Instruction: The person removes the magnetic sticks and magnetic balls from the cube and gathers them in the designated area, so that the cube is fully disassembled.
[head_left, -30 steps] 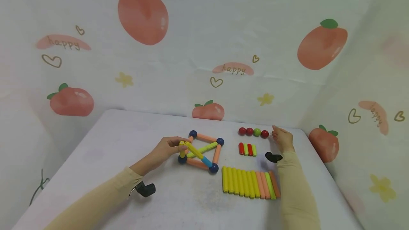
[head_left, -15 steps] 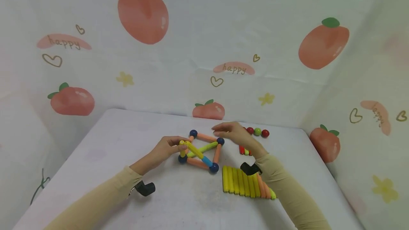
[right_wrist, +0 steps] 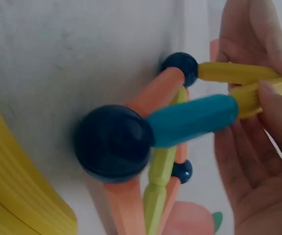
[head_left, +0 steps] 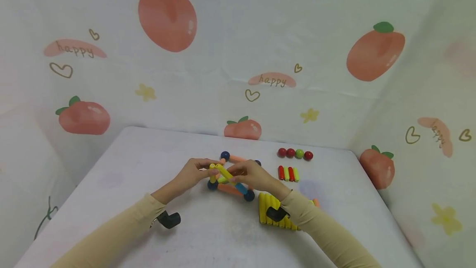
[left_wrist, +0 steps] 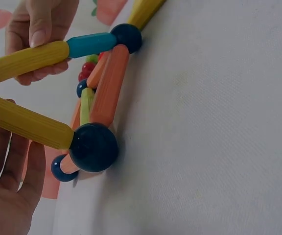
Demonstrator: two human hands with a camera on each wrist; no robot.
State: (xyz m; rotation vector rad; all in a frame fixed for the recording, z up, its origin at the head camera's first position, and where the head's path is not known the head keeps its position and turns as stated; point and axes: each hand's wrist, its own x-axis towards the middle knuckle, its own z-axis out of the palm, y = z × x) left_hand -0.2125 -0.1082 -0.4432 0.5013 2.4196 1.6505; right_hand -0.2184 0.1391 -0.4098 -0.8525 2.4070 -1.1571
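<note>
A frame of orange rods (left_wrist: pixel 110 85) joined by navy balls (right_wrist: pixel 114 142) lies on the table, crossed by a light green diagonal (right_wrist: pixel 161 166). My left hand (head_left: pixel 195 173) pinches the top of an upright yellow rod (left_wrist: pixel 28 121) standing on the near left ball. From the near right ball a short blue rod (right_wrist: pixel 195 122) slants up, with a slanted yellow rod (left_wrist: pixel 33 59) at its upper end. My right hand (head_left: pixel 254 175) holds that slanted rod between thumb and fingers, covering part of the frame in the head view. The tops of both yellow rods come close together.
Right of the frame, a row of long yellow rods (head_left: pixel 268 212) lies partly under my right forearm. Behind it are short red and green rods (head_left: pixel 286 173), then a line of red balls (head_left: pixel 291 153) with a green ball (head_left: pixel 299 153). A patterned cloth hangs behind the table.
My right hand has come left from beside the line of balls, over the frame, and now grips the slanted yellow rod. My left hand has stayed on the upright rod.
</note>
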